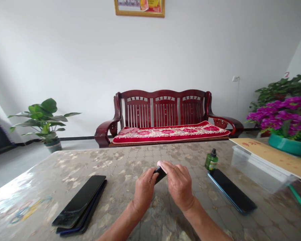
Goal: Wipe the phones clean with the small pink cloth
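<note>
A black smartphone (160, 175) is held tilted above the table, seen nearly edge-on between my hands. My left hand (144, 187) is closed round its left end, thumb along the edge. My right hand (180, 183) curls over the other end from above, its fingers closed. A small pale pinkish patch (159, 163) shows at the right fingertips; I cannot make out whether it is a scrap of cloth or a fingertip. To the right lies another dark phone (232, 192) with a blue edge. On the left, several dark phones (80, 202) are stacked unevenly.
Behind the right-hand phone stands a green bottle (211, 160) with a black cap. Farther right are a clear plastic box (261, 170) under tan card (273, 155), a green stick (299, 199) and a flower pot (288, 145). Coloured rubber bands (27, 210) lie at left.
</note>
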